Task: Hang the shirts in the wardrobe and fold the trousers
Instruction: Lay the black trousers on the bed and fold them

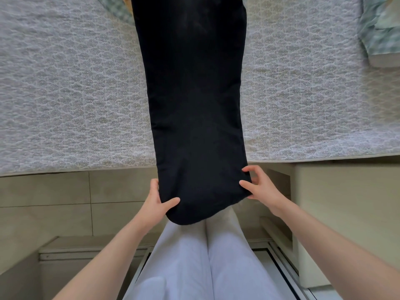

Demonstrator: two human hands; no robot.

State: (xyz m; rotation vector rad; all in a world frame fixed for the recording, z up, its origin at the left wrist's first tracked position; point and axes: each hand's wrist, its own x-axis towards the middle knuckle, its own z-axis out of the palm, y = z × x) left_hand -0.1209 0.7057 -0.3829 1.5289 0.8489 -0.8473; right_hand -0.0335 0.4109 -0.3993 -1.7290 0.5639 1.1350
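A pair of black trousers (192, 94) lies lengthwise across the bed, its near end hanging over the mattress edge toward me. My left hand (157, 201) grips the near left corner, thumb on top of the cloth. My right hand (258, 184) pinches the near right corner between thumb and fingers. The far end of the trousers runs out of view at the top.
The bed has a grey patterned quilt (65, 94). A folded green and white cloth (381, 31) lies at its far right. A checked fabric (116, 9) peeks out at the top left. A pale cabinet (346, 202) stands right of my legs, tiled floor (54, 202) to the left.
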